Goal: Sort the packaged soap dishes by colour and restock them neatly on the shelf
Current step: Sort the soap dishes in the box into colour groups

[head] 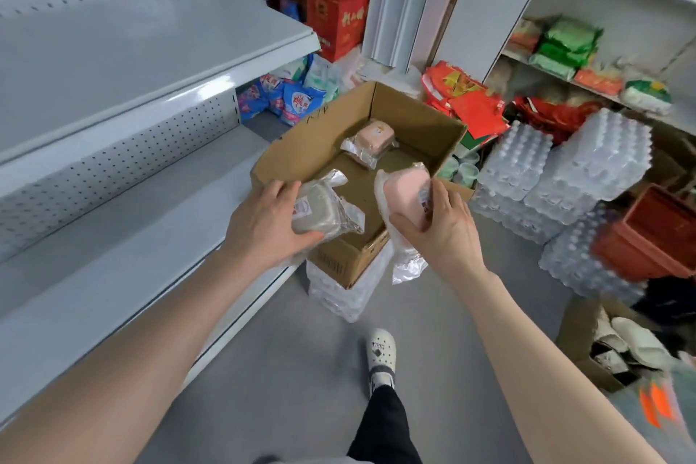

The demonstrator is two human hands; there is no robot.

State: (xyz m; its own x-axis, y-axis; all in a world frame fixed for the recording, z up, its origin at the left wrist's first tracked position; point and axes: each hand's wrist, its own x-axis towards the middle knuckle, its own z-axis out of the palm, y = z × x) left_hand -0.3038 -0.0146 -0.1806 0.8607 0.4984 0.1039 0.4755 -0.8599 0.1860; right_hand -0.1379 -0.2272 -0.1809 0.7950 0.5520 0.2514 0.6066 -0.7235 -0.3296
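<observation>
The left hand (pixel 263 224) is gripping the grey dish (pixel 320 213) above the near left corner of the box (pixel 418 117). Its fingers (pixel 284 188) are curling over the far edge and the thumb is pressing under the near edge. The dish's long axis is running from near left to far right. Its white label (pixel 301 206) is carrying red print too blurred to read.

The right hand (pixel 442 228) is holding the pink dish (pixel 401 190) above the box's near right corner, with the thumb across the near face and the fingers wrapping the right side. This dish is standing steeply tilted, its loose wrap tail (pixel 408 267) hanging downward. A barcode sticker is showing beside the fingers.

The second pink dish (pixel 373 139) is lying flat on the box floor with a small yellow sticker on top.

All three dishes are rounded rectangles sealed in clear, crinkled film. The box is brown corrugated cardboard, open-topped, standing just beside the grey perforated metal shelf (pixel 113 60).
</observation>
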